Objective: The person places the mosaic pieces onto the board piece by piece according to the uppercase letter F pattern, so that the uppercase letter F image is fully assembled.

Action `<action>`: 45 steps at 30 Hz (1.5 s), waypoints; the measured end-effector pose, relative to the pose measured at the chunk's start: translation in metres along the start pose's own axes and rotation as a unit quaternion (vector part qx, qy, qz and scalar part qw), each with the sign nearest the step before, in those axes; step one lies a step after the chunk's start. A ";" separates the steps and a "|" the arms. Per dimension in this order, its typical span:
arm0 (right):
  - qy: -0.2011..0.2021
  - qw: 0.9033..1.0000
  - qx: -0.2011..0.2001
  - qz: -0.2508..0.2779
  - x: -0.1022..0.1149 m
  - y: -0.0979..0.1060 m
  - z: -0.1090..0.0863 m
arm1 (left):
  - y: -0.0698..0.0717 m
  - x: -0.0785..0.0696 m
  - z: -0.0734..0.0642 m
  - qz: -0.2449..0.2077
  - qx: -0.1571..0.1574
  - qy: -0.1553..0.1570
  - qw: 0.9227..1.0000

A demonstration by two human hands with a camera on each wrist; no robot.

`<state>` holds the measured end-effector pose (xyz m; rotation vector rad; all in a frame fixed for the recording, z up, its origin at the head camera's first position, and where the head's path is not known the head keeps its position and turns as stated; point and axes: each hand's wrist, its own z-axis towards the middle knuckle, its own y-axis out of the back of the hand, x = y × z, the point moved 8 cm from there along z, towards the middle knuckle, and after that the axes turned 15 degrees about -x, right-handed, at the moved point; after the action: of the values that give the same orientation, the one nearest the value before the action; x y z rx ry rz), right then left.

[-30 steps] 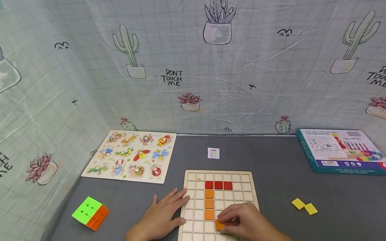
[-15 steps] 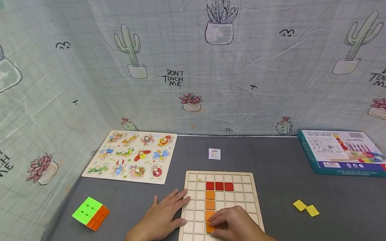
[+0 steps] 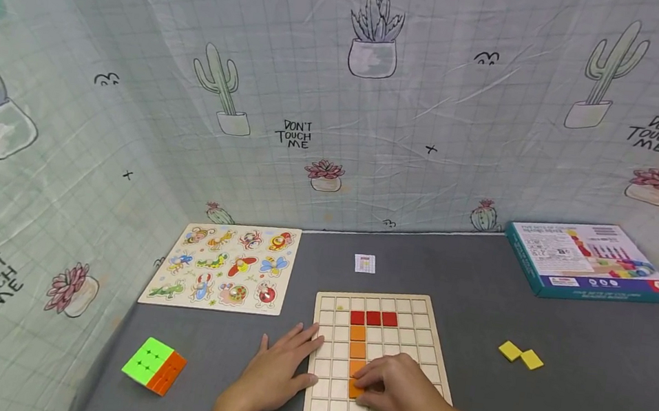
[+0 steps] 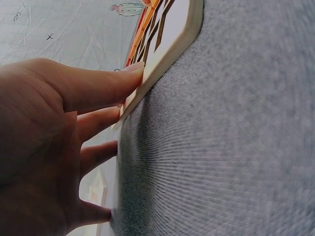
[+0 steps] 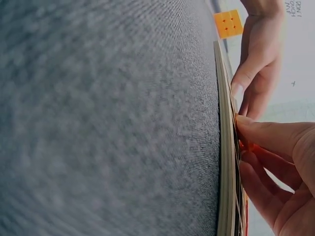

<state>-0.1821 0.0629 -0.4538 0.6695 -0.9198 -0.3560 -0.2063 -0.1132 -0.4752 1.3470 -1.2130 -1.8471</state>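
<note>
A wooden grid board [image 3: 319, 410] lies before me. My left hand [image 3: 277, 374] rests at its left edge with fingers spread; in the left wrist view the thumb [image 4: 106, 88] lies on the rim. An orange square tile [image 3: 354, 391] sits at the lower end of a column of orange tiles [image 3: 358, 341], below a row of red tiles [image 3: 373, 318]. My right hand [image 3: 401, 392] pinches this lowest tile between thumb and fingertips, right at the board's surface. The right wrist view has the right hand [image 5: 283, 162] at the board from the side, fingers partly covering the tile.
Two yellow tiles [image 3: 510, 351] lie on the grey table right of the board. Behind the board is a small pattern card [image 3: 365, 264]. An insect puzzle [image 3: 222, 264] and a puzzle cube [image 3: 154, 364] are at the left, a flat box [image 3: 591, 261] at the back right.
My right hand has carried the orange tile leftward to the bottom of the orange column, where it has stayed over the last half second. The left hand has kept its place.
</note>
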 end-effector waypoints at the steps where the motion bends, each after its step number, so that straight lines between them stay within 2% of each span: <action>1: -0.002 1.000 0.001 -0.004 0.000 0.000 0.000 | 0.000 0.000 0.000 -0.001 -0.001 0.000 1.000; 16: -0.007 1.000 0.014 -0.014 -0.002 -0.002 -0.001 | -0.001 -0.001 -0.002 0.000 0.004 0.005 1.000; 23: -0.034 0.999 0.032 0.027 -0.005 0.005 -0.003 | -0.003 -0.001 -0.002 -0.001 0.006 0.008 1.000; 27: -0.040 0.999 0.011 0.032 -0.009 0.023 -0.003 | -0.002 -0.001 -0.002 -0.007 0.006 0.005 1.000; 35: -0.018 0.996 -0.073 -0.056 -0.028 0.068 -0.014 | 0.001 0.001 -0.002 -0.011 0.005 0.002 1.000; 39: -0.027 0.987 -0.107 -0.115 -0.047 0.091 -0.025 | -0.001 0.001 -0.001 -0.010 0.008 0.002 1.000; 45: -0.049 0.966 -0.154 -0.203 -0.080 0.133 -0.046 | 0.001 0.000 -0.001 -0.008 0.005 0.000 1.000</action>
<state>-0.1894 0.2228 -0.4333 0.5533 -0.7939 -0.8867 -0.2055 -0.1137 -0.4746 1.3645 -1.2163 -1.8549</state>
